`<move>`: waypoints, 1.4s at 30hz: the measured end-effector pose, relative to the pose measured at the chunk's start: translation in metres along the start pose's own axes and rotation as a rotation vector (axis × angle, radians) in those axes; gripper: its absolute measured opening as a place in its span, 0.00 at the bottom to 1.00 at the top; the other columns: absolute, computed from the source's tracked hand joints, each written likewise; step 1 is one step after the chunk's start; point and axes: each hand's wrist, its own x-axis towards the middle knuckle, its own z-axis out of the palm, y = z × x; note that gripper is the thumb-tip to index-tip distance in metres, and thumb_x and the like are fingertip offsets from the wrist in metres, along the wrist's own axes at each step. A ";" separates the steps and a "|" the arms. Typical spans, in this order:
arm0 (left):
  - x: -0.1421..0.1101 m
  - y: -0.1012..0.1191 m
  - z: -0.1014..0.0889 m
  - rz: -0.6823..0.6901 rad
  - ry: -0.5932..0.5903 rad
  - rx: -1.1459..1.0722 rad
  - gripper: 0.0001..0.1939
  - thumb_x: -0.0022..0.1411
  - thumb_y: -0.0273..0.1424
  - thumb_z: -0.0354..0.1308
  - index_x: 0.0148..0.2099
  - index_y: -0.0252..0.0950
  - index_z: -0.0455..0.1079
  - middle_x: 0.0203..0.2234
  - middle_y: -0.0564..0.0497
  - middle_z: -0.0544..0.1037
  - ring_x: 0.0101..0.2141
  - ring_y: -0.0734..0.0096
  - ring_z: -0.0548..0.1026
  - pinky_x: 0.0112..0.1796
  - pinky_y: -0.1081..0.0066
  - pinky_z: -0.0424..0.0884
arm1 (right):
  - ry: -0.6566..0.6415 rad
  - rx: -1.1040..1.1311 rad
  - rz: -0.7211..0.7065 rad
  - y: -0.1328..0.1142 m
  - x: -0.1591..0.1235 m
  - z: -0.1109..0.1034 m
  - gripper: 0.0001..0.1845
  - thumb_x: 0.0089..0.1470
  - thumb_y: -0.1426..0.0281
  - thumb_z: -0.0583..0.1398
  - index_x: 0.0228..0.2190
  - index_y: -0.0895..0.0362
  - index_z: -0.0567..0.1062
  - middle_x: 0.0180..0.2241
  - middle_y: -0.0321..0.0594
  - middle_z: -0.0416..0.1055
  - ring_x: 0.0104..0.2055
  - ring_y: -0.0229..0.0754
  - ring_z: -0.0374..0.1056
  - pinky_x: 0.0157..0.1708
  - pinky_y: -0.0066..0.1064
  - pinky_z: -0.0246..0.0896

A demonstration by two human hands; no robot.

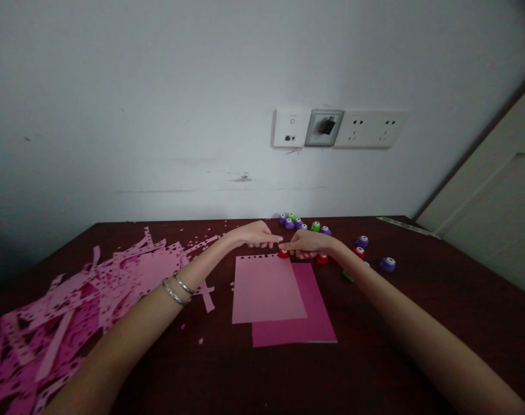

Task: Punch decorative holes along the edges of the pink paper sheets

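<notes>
A light pink sheet of paper (268, 294) lies on the table, its far edge notched with a row of punched holes. At the right end of that edge sits a red craft punch (283, 252). My right hand (309, 242) is closed, with its fingertips on the punch. My left hand (257, 234) hovers at the sheet's far edge, index finger stretched toward the punch and the other fingers curled; whatever they pinch is hidden. Under the light sheet, a darker pink sheet (318, 305) sticks out to the right and front.
Punched pink paper scraps (80, 305) pile up on the left. Several purple, green and red punches, one purple punch (387, 264) among them, stand behind and right of my right hand. Small cut-outs dot the table (227, 380). A wall with sockets (370, 129) rises behind.
</notes>
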 end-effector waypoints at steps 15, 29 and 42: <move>0.046 -0.001 -0.001 -0.152 -0.379 0.007 0.23 0.40 0.52 0.62 0.24 0.35 0.74 0.18 0.51 0.66 0.17 0.81 0.54 0.17 0.75 0.49 | -0.182 0.082 0.076 0.008 0.014 0.001 0.20 0.49 0.58 0.58 0.18 0.61 0.70 0.13 0.33 0.62 0.11 0.27 0.50 0.11 0.21 0.45; 0.064 -0.004 -0.002 -0.240 -0.517 -0.073 0.22 0.36 0.50 0.65 0.21 0.34 0.73 0.16 0.52 0.62 0.15 0.83 0.50 0.15 0.77 0.48 | -0.168 0.230 0.123 0.000 0.007 0.006 0.24 0.47 0.55 0.60 0.12 0.59 0.64 0.11 0.31 0.58 0.11 0.26 0.46 0.11 0.21 0.40; 0.049 -0.003 0.007 -0.210 -0.412 -0.127 0.26 0.34 0.51 0.66 0.21 0.32 0.69 0.14 0.57 0.58 0.15 0.85 0.50 0.15 0.79 0.45 | -0.133 0.153 0.140 -0.008 0.002 0.008 0.25 0.48 0.57 0.60 0.11 0.59 0.62 0.09 0.30 0.56 0.11 0.25 0.45 0.10 0.20 0.38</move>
